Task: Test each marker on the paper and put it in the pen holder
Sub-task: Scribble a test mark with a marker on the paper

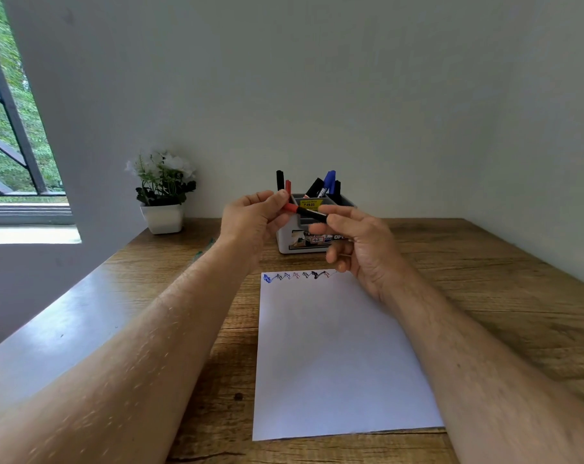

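I hold a marker (305, 212) level between both hands, in front of the pen holder (314, 226). My left hand (250, 217) pinches its red cap end; my right hand (357, 242) pinches the black barrel's other end, its long axis running crosswise between my fingers.

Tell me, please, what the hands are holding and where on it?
A red-capped marker: the left hand pinches its red cap end, the right hand grips the black barrel's other end.
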The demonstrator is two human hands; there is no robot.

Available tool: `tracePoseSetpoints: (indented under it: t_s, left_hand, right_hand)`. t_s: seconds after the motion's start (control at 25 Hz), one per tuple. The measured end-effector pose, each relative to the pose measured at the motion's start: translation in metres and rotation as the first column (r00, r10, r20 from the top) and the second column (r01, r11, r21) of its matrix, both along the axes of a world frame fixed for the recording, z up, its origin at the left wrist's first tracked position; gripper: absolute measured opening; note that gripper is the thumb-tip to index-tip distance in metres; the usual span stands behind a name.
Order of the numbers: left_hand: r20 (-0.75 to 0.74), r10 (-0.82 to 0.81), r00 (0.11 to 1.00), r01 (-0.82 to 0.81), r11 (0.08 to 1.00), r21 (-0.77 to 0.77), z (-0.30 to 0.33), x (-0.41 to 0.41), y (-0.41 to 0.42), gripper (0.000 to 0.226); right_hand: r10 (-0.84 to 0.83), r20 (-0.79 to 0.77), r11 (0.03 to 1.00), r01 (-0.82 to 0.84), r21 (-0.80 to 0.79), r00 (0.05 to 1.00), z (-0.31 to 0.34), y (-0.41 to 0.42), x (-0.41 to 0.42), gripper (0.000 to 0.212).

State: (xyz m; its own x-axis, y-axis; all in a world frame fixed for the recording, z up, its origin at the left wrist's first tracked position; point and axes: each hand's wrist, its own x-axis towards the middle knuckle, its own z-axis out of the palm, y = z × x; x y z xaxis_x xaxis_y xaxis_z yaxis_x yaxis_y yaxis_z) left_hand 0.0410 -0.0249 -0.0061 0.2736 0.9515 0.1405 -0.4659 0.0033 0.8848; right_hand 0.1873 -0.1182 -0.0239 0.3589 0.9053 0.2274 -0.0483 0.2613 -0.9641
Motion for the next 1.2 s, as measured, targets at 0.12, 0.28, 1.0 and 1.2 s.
tracePoseSetpoints:
  t_s: [0.12, 0.28, 1.0, 1.2]
  left_hand:
    - [-0.002, 0.033, 0.999, -0.033, 0.999, 0.007, -0.001, -0.001, 0.002, 0.015]
    - [-0.006, 0.036, 0.999, -0.036, 0.999, 0.012, -0.001, -0.002, 0.003, 0.010]
    - [0.002, -0.060, 0.998, 0.059, 0.981, 0.183, -0.004, -0.003, 0.013, 0.010]
    - [-0.123, -0.111, 0.986, 0.136, 0.965, 0.224, -0.010, 0.000, 0.006, 0.019]
  right_hand:
    - [-0.169, 0.342, 0.983, 0.184, -0.011, 0.924, -0.004, 0.001, -0.002, 0.009]
    - [-0.338, 0.670, 0.935, 0.316, 0.160, 0.661, -0.013, 0.001, -0.001, 0.012]
    - [-0.225, 0.690, 0.971, 0.218, 0.100, 0.688, -0.009, 0.001, -0.004, 0.009]
    - [-0.188, 0.754, 0.977, 0.198, 0.078, 0.630, -0.010, -0.002, -0.013, 0.014]
